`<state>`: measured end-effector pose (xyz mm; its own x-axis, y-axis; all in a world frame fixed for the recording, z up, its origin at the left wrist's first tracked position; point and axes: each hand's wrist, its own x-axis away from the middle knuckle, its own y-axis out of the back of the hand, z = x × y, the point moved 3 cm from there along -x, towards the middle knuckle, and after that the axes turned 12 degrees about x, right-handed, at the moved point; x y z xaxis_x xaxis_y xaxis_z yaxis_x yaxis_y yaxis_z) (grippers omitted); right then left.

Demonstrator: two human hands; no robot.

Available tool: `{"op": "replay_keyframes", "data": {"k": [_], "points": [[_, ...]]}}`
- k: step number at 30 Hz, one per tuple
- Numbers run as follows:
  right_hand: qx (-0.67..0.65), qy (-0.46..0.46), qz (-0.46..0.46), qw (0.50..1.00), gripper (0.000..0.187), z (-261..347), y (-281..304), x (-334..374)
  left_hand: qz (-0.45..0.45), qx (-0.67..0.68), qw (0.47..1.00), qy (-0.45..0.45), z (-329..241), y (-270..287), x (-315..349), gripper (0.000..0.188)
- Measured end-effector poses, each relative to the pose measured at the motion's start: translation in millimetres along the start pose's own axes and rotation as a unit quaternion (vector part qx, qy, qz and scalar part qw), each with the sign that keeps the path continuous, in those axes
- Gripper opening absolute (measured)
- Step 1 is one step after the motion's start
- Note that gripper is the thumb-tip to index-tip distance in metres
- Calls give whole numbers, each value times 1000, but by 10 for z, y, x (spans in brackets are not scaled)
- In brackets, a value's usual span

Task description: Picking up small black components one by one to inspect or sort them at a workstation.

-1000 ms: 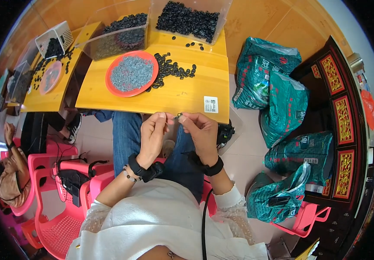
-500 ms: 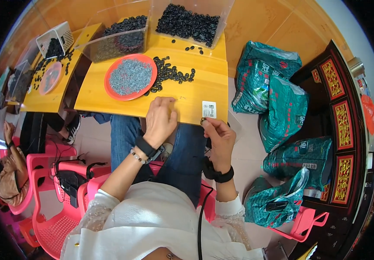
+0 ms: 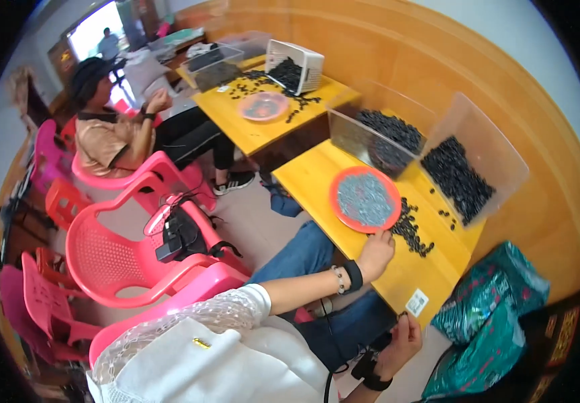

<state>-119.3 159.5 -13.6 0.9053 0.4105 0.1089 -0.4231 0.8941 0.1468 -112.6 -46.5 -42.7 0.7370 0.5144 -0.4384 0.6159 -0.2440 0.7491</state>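
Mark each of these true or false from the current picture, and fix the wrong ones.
1. The left hand rests on the yellow table beside the orange plate. True.
2. The orange plate is empty. False: it holds a grey-blue heap of small pieces.
3. The right hand is low, by the table's near edge. True.
4. The clear bins hold white pieces. False: the pieces are black.
5. The chairs beside the person are blue. False: pink.

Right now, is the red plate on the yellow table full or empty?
Full: the red plate is covered almost to its rim with small grey-blue pieces. The left hand rests on the yellow table just below it.
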Motion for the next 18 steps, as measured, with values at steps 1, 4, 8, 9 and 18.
{"op": "replay_keyframes", "data": {"k": [1,4,8,9,18], "points": [[-48,-7,-7,999,13,-18,-46,-6,-11,-11,1000,9,52,40,9,25],[-96,-11,-6,995,10,-7,-117,-16,11,-3,1000,5,101,50,36,23],[-100,-18,4,995,9,-33,-125,-43,20,39,999,15,100,63,71,19],[-99,-18,2,995,9,-28,-121,-39,31,49,998,15,95,59,77,17],[-23,-6,-11,1000,18,15,-51,7,7,80,996,24,232,-59,89,7]]}}
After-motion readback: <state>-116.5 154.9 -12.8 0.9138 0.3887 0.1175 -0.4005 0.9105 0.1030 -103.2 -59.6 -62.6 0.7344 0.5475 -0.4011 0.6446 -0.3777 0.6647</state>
